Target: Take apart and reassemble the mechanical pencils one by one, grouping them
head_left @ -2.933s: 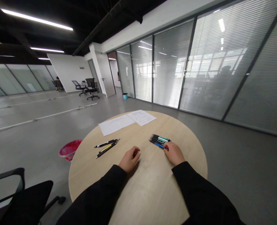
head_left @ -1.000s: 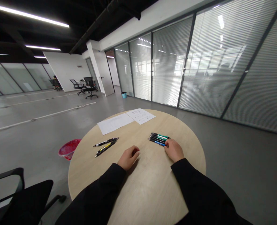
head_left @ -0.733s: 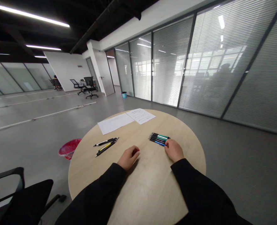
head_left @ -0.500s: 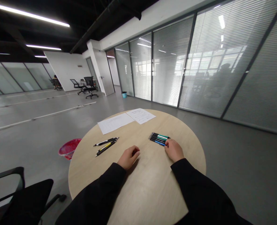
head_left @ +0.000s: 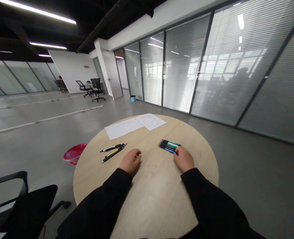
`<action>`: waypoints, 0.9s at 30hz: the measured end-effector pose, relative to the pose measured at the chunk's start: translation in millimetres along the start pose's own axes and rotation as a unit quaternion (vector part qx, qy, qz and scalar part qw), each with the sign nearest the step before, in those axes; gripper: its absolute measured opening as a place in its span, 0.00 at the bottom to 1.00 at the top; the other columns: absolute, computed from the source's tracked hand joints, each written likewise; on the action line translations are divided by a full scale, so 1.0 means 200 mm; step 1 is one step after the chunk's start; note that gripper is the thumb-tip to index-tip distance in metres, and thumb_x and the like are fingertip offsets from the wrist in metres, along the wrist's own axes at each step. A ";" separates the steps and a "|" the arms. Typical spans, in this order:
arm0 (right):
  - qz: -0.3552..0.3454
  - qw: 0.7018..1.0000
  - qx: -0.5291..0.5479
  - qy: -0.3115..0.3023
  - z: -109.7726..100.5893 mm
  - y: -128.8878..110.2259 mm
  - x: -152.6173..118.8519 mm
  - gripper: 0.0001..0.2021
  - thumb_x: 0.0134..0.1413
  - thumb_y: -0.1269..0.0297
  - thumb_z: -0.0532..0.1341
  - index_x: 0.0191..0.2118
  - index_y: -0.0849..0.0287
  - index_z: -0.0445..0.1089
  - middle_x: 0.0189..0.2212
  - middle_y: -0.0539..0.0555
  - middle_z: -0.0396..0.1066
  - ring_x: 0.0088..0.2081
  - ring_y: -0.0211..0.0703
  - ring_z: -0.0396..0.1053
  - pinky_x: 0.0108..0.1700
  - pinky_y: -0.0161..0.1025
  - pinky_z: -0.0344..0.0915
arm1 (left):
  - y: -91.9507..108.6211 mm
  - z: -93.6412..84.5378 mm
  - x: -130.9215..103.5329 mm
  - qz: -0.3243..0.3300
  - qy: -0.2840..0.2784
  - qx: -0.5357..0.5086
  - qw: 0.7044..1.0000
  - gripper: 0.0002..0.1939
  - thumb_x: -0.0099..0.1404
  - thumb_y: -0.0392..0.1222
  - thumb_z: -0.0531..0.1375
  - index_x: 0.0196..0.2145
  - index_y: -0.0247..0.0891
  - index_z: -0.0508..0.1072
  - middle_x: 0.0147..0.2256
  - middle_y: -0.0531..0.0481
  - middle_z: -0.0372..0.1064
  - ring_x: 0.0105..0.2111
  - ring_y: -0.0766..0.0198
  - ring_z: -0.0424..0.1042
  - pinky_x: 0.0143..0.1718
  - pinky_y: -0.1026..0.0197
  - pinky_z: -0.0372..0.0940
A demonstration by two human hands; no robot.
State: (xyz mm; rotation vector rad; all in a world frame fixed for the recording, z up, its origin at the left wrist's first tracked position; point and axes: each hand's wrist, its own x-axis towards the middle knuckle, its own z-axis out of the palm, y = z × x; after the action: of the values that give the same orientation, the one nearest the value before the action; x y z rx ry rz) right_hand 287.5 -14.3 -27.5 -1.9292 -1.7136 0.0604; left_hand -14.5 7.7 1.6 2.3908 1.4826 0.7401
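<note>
My right hand (head_left: 184, 159) rests on the round table with its fingers closed on the near end of a blue-marked mechanical pencil (head_left: 169, 150). That pencil is the nearest in a side-by-side row of several mechanical pencils (head_left: 170, 143) with green, white and dark barrels. My left hand (head_left: 131, 161) is over the table, palm down, holding nothing. Its fingers are loosely curled, with the thumb a little apart. To its left lies a loose group of pencils: a black-and-white one (head_left: 113, 147), a yellow-marked one (head_left: 113, 152) and a black one (head_left: 109, 157).
Two printed paper sheets (head_left: 124, 128) lie toward the far side of the round wooden table (head_left: 154, 199). A red basket (head_left: 74, 153) stands on the floor left of it. A black chair (head_left: 34, 209) is at the near left. Glass partitions (head_left: 179, 66) with blinds line the right.
My left hand has moved left, closer to the loose pencils. My right hand stays at the end of the blue-marked pencil in the row. The view has shifted slightly.
</note>
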 end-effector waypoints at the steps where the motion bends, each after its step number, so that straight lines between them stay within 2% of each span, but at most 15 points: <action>1: -0.004 1.000 -0.001 0.003 0.00 -0.01 0.00 0.00 0.57 0.68 0.61 0.35 0.58 0.68 0.37 0.54 0.70 0.39 0.41 0.66 0.36 0.35 0.54 | -0.04 -0.02 0.01 -0.003 0.020 0.047 0.999 0.10 0.66 0.42 0.53 0.39 0.38 0.72 0.36 0.44 0.72 0.38 0.55 0.70 0.42 0.54 0.64; 5: -0.023 1.000 -0.006 0.008 0.02 -0.06 -0.03 0.02 0.59 0.68 0.60 0.34 0.58 0.68 0.35 0.53 0.70 0.38 0.41 0.66 0.36 0.36 0.53 | -0.20 -0.11 0.02 -0.034 0.064 0.190 0.979 0.11 0.67 0.38 0.51 0.41 0.35 0.72 0.43 0.38 0.71 0.45 0.49 0.68 0.49 0.50 0.62; 9: -0.050 0.999 -0.006 0.005 0.02 -0.12 -0.05 0.04 0.60 0.68 0.59 0.33 0.58 0.68 0.35 0.53 0.71 0.37 0.41 0.66 0.36 0.36 0.53 | -0.28 -0.18 0.02 -0.091 0.047 0.283 0.954 0.12 0.68 0.37 0.50 0.43 0.35 0.72 0.44 0.37 0.70 0.44 0.48 0.68 0.48 0.49 0.62; 13: -0.069 0.998 -0.012 -0.005 0.03 -0.17 -0.08 0.05 0.61 0.68 0.58 0.33 0.58 0.69 0.35 0.54 0.71 0.37 0.41 0.67 0.37 0.36 0.54 | -0.31 -0.20 0.02 -0.130 0.027 0.324 0.937 0.13 0.69 0.37 0.49 0.43 0.35 0.72 0.43 0.37 0.69 0.43 0.48 0.68 0.43 0.51 0.64; 20: -0.097 0.995 -0.012 -0.021 0.04 -0.22 -0.11 0.06 0.62 0.67 0.57 0.33 0.58 0.69 0.35 0.54 0.71 0.37 0.42 0.67 0.37 0.36 0.55 | -0.30 -0.21 0.03 -0.164 0.018 0.333 0.928 0.14 0.69 0.34 0.47 0.45 0.35 0.70 0.43 0.37 0.70 0.44 0.48 0.70 0.42 0.51 0.64; 27: -0.124 0.992 -0.004 -0.035 0.04 -0.28 -0.13 0.06 0.62 0.68 0.57 0.32 0.58 0.68 0.35 0.54 0.71 0.38 0.41 0.67 0.39 0.35 0.54 | -0.31 -0.20 0.02 -0.152 0.023 0.352 0.923 0.16 0.70 0.34 0.45 0.45 0.34 0.71 0.43 0.35 0.71 0.44 0.45 0.70 0.43 0.48 0.63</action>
State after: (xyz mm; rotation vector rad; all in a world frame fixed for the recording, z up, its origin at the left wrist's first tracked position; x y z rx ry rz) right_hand 229.0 -33.3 -19.2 -1.7224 -1.9903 0.0280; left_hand -82.8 37.5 9.3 2.4847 2.3857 0.1963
